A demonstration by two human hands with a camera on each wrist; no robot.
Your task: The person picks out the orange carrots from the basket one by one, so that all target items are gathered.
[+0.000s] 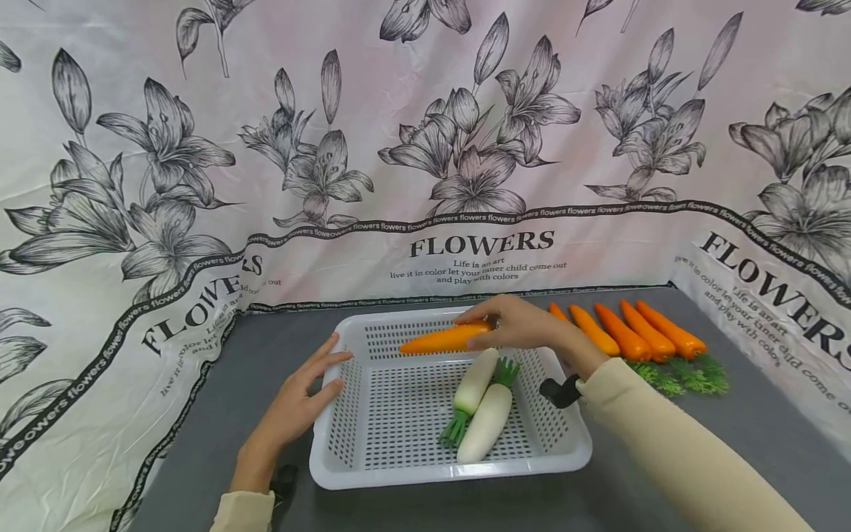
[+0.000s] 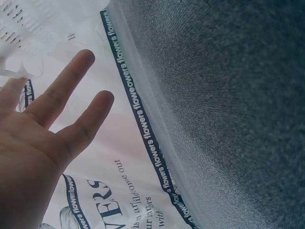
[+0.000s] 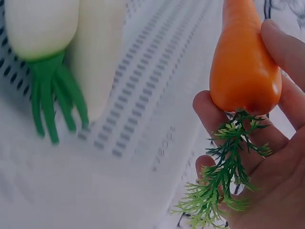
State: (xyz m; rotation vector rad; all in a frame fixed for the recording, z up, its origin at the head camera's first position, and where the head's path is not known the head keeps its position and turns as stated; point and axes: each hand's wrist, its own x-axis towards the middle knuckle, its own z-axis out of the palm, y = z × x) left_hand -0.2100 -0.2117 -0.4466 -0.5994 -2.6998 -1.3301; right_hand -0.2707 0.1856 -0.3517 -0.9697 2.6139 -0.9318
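Observation:
My right hand (image 1: 515, 323) holds an orange carrot (image 1: 444, 339) by its thick end, above the far side of a white perforated basket (image 1: 452, 476). In the right wrist view, thumb and fingers grip the carrot (image 3: 245, 67), and its green leafy top (image 3: 221, 167) hangs by the palm. Two white radishes (image 1: 476, 380) (image 1: 488, 425) with green stubs lie inside the basket, towards its right half. My left hand (image 1: 299, 391) rests at the basket's left rim with fingers spread; the left wrist view shows the fingers (image 2: 62, 90) extended near the basket's wall.
Several more carrots (image 1: 625, 332) lie side by side on the grey table (image 1: 199, 443), right of the basket, their green leaves (image 1: 691, 375) towards me. A white cloth with printed flowers (image 1: 479, 148) hangs behind and along both sides.

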